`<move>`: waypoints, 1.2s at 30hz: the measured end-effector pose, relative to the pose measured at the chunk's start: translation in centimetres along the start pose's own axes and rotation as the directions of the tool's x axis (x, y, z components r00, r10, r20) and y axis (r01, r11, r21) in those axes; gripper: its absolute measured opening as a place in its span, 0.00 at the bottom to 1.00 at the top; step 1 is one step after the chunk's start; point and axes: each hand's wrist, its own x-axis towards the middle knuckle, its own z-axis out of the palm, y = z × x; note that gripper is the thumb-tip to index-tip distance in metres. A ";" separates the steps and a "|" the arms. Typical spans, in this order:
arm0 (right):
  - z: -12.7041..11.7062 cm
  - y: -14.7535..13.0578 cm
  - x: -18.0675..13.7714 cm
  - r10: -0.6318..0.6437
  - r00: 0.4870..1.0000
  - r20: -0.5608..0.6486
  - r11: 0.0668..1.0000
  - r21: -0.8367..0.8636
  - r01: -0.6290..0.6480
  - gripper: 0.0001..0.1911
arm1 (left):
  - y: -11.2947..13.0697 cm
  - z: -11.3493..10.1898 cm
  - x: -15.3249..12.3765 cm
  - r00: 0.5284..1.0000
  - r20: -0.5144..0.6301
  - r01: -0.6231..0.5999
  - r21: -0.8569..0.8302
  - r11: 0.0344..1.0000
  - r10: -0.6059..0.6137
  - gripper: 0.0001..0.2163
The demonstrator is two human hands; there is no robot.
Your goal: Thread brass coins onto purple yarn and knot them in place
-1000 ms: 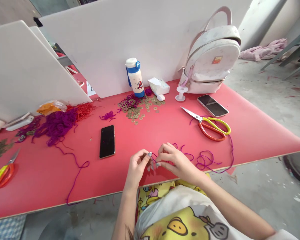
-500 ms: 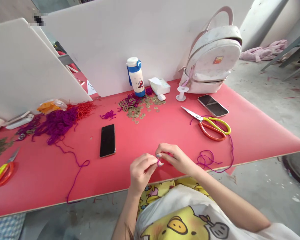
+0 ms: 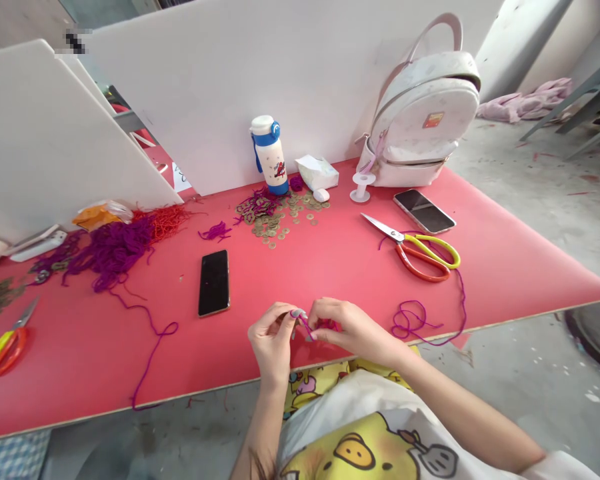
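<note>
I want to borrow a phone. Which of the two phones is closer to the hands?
The black phone lying left of the hands; the other phone lies far back by the white backpack.

Scissors (image 3: 3, 347) at 9 o'clock cut by frame edge; purple thread (image 3: 307, 327) between fingertips mostly hidden, probably knotted.

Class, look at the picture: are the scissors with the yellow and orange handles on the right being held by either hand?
No, those scissors lie untouched on the red table, apart from both hands.
</note>
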 end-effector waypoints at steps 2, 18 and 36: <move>0.1 0.0 -0.1 0.014 0.991 -0.135 1.000 0.003 -0.014 0.15 | 0.0 -0.2 0.2 1.000 -0.012 0.010 0.039 0.999 -0.010 0.07; -1.6 1.4 -0.2 -0.028 0.961 -0.276 0.912 0.387 0.137 0.24 | 1.1 -1.4 0.5 0.955 0.292 0.171 -0.399 0.901 -0.052 0.12; -3.3 -0.3 -1.4 0.020 0.939 -0.342 0.986 -0.147 -0.074 0.15 | 1.3 -1.6 2.6 0.983 -0.155 0.105 0.044 0.994 -0.097 0.07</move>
